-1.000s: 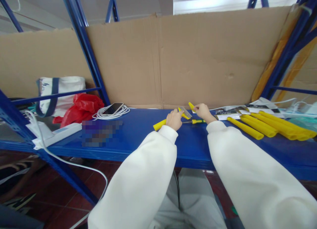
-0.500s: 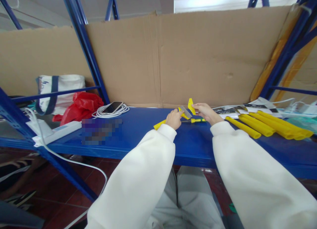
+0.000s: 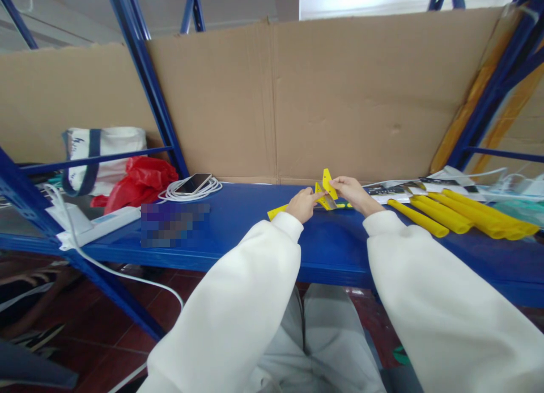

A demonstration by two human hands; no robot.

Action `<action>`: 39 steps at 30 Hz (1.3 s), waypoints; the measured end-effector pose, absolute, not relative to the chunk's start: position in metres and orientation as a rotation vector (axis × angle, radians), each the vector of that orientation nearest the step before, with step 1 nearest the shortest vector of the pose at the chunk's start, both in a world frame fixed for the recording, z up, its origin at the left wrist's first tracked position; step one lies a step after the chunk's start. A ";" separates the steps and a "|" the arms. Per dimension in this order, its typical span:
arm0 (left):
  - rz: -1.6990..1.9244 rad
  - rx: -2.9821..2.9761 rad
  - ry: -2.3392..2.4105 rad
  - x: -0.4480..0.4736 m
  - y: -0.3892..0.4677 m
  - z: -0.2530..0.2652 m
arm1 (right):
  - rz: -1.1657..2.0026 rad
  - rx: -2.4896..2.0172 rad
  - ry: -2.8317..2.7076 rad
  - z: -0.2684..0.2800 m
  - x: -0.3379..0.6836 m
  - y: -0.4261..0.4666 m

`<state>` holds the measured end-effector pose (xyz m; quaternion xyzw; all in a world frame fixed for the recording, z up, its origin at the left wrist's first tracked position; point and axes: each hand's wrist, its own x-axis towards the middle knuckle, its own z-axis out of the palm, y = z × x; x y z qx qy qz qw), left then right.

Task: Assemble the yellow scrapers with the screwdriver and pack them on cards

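My right hand [image 3: 352, 192] pinches a small flat yellow piece with holes [image 3: 328, 183], held upright above the blue shelf board. My left hand [image 3: 302, 204] is closed on a second yellow piece with a grey, plate-like part [image 3: 323, 198]. The two pieces are close together; whether they touch I cannot tell. Beneath them lies a thin tool with a yellow-and-green handle [image 3: 345, 206], like a screwdriver, mostly hidden. Left of my left hand a yellow strip [image 3: 276, 212] shows, partly covered by the hand and sleeve.
Several yellow tubes [image 3: 440, 210] lie at right, before printed packets [image 3: 446, 187]. On the left are a coiled white cable [image 3: 170, 195] with a phone [image 3: 194, 183], a red plastic bag [image 3: 142, 180], a white bag [image 3: 123, 140] and a white box [image 3: 102, 225]. Cardboard [image 3: 340, 98] stands behind.
My left hand has shifted slightly right, its index finger now stretched toward the pieces. The grey-plated piece has turned and moved right, closer under the piece in my right hand.
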<state>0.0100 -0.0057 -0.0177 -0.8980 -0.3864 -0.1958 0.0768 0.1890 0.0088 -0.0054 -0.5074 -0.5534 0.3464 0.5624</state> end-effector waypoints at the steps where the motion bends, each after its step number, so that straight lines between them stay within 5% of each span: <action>1: -0.584 -2.695 -1.138 0.010 -0.005 -0.018 | 0.779 -1.201 -1.316 -0.006 0.190 0.008; 39: -0.538 -2.718 -1.164 0.009 0.003 -0.020 | 0.792 -1.083 -1.358 -0.023 0.196 0.003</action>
